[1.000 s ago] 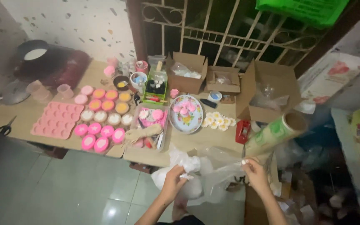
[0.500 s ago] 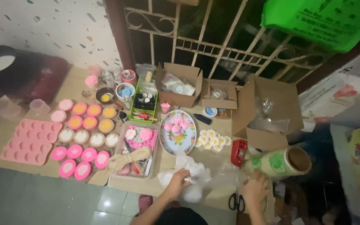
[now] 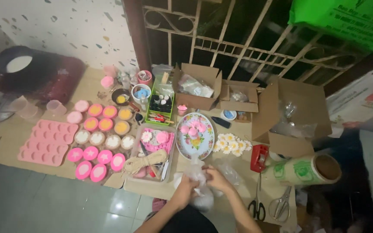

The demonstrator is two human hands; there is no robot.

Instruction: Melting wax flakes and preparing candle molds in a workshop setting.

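My left hand (image 3: 185, 188) and my right hand (image 3: 217, 179) meet at the near edge of the low table (image 3: 9, 133). Both grip a bunched clear plastic bag (image 3: 196, 168) with something white inside it; the fingers are closed around the gathered top. The bag sits just in front of a round floral plate (image 3: 195, 134) with pink pieces on it. A clear tray (image 3: 150, 156) with twine and pink items lies to the left of my hands.
Pink moulds (image 3: 47, 143) and several round pink and yellow cups (image 3: 102, 138) fill the left. Cardboard boxes (image 3: 294, 118) stand at the back right. A green-printed film roll (image 3: 307, 169), a red tape dispenser (image 3: 259, 158) and scissors (image 3: 257, 208) lie to the right.
My right hand left the film roll and came left to join the left hand on the plastic bag. The view shifted slightly, showing two pairs of scissors at the right.
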